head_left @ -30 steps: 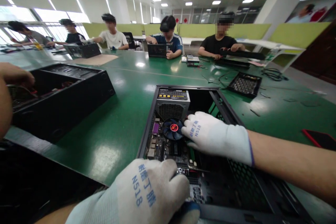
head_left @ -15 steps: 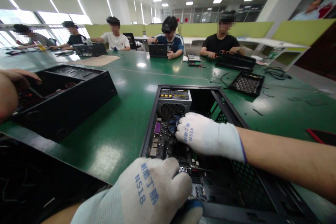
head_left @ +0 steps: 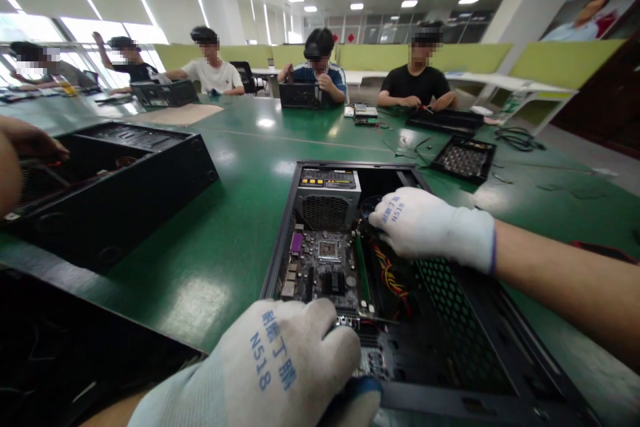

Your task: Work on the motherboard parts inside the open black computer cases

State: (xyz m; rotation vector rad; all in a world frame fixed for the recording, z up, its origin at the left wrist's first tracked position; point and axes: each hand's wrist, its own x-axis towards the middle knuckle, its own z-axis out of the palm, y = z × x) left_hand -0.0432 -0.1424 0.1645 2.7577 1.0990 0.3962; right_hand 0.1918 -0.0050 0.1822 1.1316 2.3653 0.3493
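An open black computer case (head_left: 274,267) lies on its side before me. My right hand (head_left: 415,221), in a white glove, is closed on a round CPU cooler fan (head_left: 369,205), mostly hidden by the fingers. It holds the fan above the right part of the case, beside the power supply (head_left: 327,200). On the motherboard (head_left: 310,253) the square CPU socket (head_left: 329,251) is exposed. A green memory stick (head_left: 363,267) stands to its right, near red and yellow cables (head_left: 390,273). My gloved left hand (head_left: 295,360) is closed around the case's near left edge; its fingertips are partly hidden.
Another black case (head_left: 125,193) stands at left, with a person's bare hand (head_left: 37,140) over it. Dark panelling (head_left: 75,347) fills the lower left. A black tray-like part (head_left: 465,159) and coiled cables (head_left: 520,139) lie at right. Several people work across the green table (head_left: 240,147).
My right hand has moved right and slightly up with the cooler fan, lifting it off the motherboard and uncovering the CPU socket. My left hand keeps its place on the case.
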